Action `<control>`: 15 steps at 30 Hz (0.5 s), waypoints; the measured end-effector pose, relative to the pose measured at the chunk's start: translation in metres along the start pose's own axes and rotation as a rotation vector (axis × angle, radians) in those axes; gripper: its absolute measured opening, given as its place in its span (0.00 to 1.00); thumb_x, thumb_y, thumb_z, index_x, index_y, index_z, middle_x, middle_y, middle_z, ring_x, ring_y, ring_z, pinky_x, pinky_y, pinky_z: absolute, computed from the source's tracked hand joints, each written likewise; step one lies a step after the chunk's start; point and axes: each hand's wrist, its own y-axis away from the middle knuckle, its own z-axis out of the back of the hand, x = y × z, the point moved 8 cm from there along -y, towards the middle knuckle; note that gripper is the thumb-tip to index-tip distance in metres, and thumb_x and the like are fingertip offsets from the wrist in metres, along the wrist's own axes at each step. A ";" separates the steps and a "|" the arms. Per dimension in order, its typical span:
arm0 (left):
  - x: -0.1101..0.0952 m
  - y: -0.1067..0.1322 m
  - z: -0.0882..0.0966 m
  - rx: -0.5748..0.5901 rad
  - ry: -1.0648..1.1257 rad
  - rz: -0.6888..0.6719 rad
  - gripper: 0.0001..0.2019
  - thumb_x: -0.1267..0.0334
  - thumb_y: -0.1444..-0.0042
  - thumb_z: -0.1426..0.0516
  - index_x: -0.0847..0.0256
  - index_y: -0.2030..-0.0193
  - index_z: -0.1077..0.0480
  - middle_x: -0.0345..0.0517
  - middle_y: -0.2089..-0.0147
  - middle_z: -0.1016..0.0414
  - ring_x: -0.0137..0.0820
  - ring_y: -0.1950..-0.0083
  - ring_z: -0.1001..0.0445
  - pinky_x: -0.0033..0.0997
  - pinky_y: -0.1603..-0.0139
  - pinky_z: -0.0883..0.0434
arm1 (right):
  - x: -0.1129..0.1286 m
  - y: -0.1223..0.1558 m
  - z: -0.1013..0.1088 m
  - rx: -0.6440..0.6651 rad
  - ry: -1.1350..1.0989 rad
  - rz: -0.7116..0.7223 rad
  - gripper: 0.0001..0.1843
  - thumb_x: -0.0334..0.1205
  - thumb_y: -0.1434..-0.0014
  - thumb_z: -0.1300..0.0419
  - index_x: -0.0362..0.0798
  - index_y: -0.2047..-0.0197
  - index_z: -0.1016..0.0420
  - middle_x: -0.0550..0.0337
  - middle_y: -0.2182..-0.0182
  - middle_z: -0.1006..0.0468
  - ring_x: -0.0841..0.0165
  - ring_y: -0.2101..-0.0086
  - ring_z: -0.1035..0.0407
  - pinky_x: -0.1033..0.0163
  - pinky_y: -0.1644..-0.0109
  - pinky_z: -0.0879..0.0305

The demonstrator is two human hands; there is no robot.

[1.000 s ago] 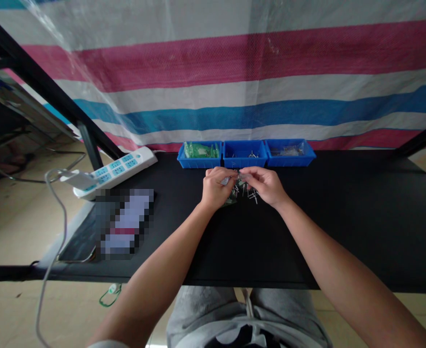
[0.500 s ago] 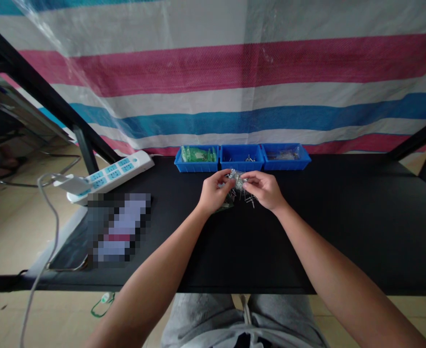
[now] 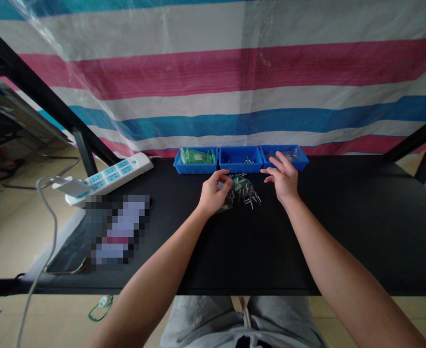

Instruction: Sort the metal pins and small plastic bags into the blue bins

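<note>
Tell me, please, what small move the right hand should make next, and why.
Probably ease the right hand forward and down into the right blue bin. Its grip is open and empty, with fingers spread just over that bin's front rim, while the left hand rests curled beside the loose pins on the black table.

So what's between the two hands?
In the head view, a scatter of small metal pins and a greenish packet lie between the left hand and right hand.
</note>
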 end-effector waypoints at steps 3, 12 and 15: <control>-0.003 0.000 0.002 -0.002 -0.037 0.000 0.15 0.59 0.44 0.44 0.60 0.51 0.31 0.43 0.63 0.22 0.29 0.62 0.26 0.29 0.61 0.30 | -0.002 0.002 -0.004 0.027 0.090 0.054 0.29 0.40 0.56 0.38 0.45 0.48 0.29 0.48 0.54 0.23 0.69 0.74 0.26 0.69 0.81 0.37; -0.006 -0.001 0.005 -0.011 -0.234 -0.047 0.12 0.65 0.45 0.44 0.61 0.54 0.28 0.47 0.59 0.21 0.35 0.57 0.24 0.36 0.53 0.29 | 0.014 0.027 -0.036 0.270 0.560 0.358 0.09 0.37 0.49 0.41 0.46 0.65 0.22 0.58 0.72 0.21 0.66 0.71 0.29 0.60 0.64 0.32; -0.007 -0.002 0.002 0.019 -0.325 -0.069 0.11 0.67 0.46 0.45 0.61 0.56 0.28 0.49 0.58 0.21 0.37 0.55 0.25 0.39 0.51 0.30 | 0.016 0.033 -0.046 0.364 0.728 0.450 0.07 0.34 0.50 0.40 0.47 0.67 0.22 0.58 0.74 0.23 0.65 0.71 0.30 0.59 0.62 0.34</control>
